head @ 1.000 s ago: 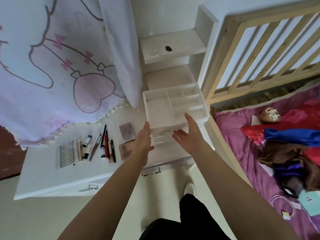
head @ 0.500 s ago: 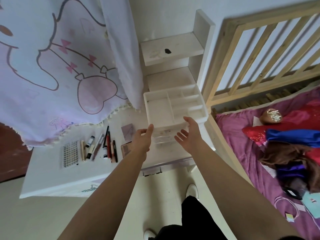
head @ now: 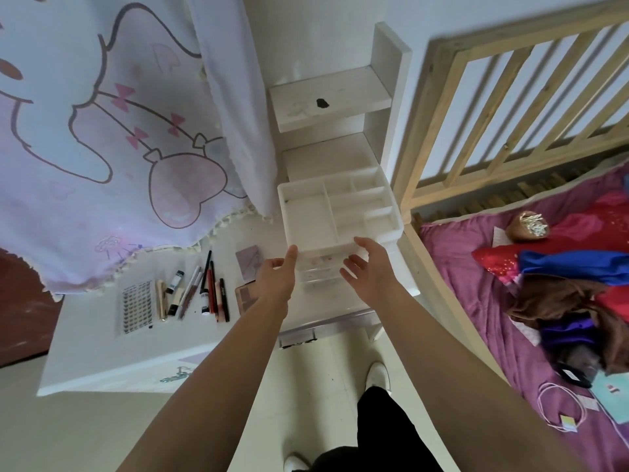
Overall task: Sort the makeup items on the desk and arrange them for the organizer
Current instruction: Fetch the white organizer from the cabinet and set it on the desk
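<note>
1. Your left hand (head: 275,277) is spread wide, with the thumb raised at the near-left corner of the white organizer (head: 337,212). It grips nothing.
2. Your right hand (head: 371,267) is also wide, fingers loose, just beside the organizer's near-right corner. You cannot tell whether it touches.
3. The organizer stands at the right end of the desk (head: 102,352), its divided tray facing up.
4. Left of your left hand lie a lilac palette (head: 250,264) and a brown palette (head: 245,298), then the row of pencils and tubes (head: 211,291). The lash sheet (head: 137,306) is farthest left.

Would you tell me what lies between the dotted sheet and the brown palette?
Head view: a row of pencils and tubes lies between the dotted sheet and the brown palette.
</note>
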Motion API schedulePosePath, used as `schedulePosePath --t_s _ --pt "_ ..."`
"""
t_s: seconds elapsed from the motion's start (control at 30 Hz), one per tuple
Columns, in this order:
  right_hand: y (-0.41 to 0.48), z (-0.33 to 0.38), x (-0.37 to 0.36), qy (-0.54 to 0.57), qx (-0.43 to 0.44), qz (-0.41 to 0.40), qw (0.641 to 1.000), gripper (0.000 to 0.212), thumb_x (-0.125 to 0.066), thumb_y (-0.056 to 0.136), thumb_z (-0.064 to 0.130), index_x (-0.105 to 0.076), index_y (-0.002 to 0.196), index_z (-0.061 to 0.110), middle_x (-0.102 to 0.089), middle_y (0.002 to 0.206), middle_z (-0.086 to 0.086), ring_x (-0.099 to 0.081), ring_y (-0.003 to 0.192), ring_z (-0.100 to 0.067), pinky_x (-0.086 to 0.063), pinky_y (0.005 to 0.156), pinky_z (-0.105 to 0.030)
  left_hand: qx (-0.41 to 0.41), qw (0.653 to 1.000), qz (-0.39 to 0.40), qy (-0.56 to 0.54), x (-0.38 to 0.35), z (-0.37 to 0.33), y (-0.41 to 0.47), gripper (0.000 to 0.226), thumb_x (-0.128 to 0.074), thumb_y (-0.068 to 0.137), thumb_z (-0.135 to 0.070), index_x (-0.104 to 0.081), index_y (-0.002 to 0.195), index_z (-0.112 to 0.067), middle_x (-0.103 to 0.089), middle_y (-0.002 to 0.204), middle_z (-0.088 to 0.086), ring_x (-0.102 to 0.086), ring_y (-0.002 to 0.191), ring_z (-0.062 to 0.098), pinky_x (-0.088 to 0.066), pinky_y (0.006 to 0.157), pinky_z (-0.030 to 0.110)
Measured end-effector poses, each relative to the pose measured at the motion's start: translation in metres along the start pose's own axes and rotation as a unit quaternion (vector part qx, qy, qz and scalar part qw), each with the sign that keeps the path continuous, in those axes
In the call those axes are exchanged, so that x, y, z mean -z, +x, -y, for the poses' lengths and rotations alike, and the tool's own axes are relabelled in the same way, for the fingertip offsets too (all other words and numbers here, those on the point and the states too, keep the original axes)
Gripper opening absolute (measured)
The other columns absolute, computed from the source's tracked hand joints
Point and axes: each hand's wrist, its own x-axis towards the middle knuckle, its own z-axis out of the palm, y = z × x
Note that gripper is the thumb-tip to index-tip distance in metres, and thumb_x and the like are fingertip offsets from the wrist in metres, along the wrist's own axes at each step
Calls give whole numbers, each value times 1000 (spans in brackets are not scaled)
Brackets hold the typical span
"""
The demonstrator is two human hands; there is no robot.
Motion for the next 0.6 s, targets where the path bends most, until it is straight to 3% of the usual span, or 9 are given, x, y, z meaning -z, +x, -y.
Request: schedulePosePath --t_s 0.1,0.2,0.3,0.4,0.53,0.6 --pt "5 2 -8 18 4 -16 1000 18 -71 86 27 -59 98 22 -49 118 -14 -55 102 -24 -48 103 -40 -3 1000 -8 16 3 -2 1 59 -63 85 -65 -58 116 -16 -59 115 3 -51 87 14 -52 73 35" --pt "10 -4 -7 -1 6 -37 999 30 -76 83 25 -61 107 16 -51 110 -11 -60 97 -23 -55 88 -36 -4 999 -15 34 4 -5 0 57 -62 85 -65 -58 116 -18 -59 109 1 -49 81 12 -51 69 33" --pt "11 -7 -2 33 9 -35 999 68 -85 71 22 -54 131 12 -55 109 -11 -64 93 -24 -59 72 -33 3 999 -20 34 3 -4 1 58 -63 84 -66 -58 116 -19 -59 113 2 -51 91 19 -54 81 38" --pt "11 -10 4 51 15 -41 998 96 -91 49 19 -46 133 13 -55 108 -12 -65 88 -27 -58 66 -32 8 999 -24 24 3 -4 -1 57 -64 85 -64 -58 117 -17 -58 110 2 -46 80 11 -54 79 38" --pt "11 -15 6 106 28 -25 994 70 -72 53 13 -45 117 17 -53 97 -13 -61 82 -27 -56 65 -32 1 1000 -23 13 4 -4 1 57 -65 86 -61 -57 120 -16 -57 100 -2 -46 77 8 -53 73 35" --pt "11 -16 4 122 29 -26 992 56 -65 56 11 -47 109 16 -52 95 -12 -59 78 -25 -52 58 -29 0 1000 -20 18 4 -5 0 57 -64 86 -62 -57 120 -16 -59 106 -1 -48 79 10 -53 73 36"
